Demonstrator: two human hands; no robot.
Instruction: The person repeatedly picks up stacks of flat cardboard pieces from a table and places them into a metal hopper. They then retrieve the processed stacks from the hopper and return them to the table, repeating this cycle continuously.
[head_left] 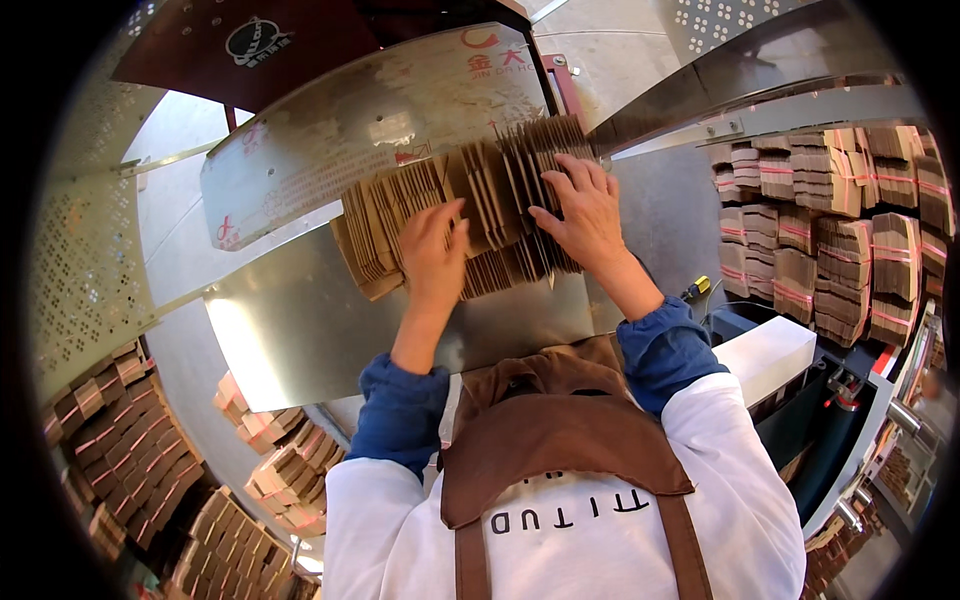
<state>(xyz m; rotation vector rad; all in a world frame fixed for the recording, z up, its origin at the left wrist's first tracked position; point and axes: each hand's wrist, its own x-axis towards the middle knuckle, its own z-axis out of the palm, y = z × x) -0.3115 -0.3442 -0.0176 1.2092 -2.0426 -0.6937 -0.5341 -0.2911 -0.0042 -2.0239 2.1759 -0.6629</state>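
Observation:
A row of folded brown cardboard pieces (490, 195) stands on edge across the metal table in front of me. The pieces lean and fan apart, with wider gaps near the middle. My left hand (435, 248) is over the left part of the row, fingers bent and apart, with nothing visible between them. Over the right part, my right hand (582, 215) rests its fingertips and thumb on the upper edges, thumb spread from the fingers. The undersides of both hands are hidden.
A bare metal tabletop (400, 340) lies nearest me. Behind the row stands a worn metal plate (330, 150) below a dark red machine panel (250, 50). Banded cardboard bundles (840, 250) are stacked at the right; further stacks (130, 450) stand at the lower left. A white box (770, 355) sits right.

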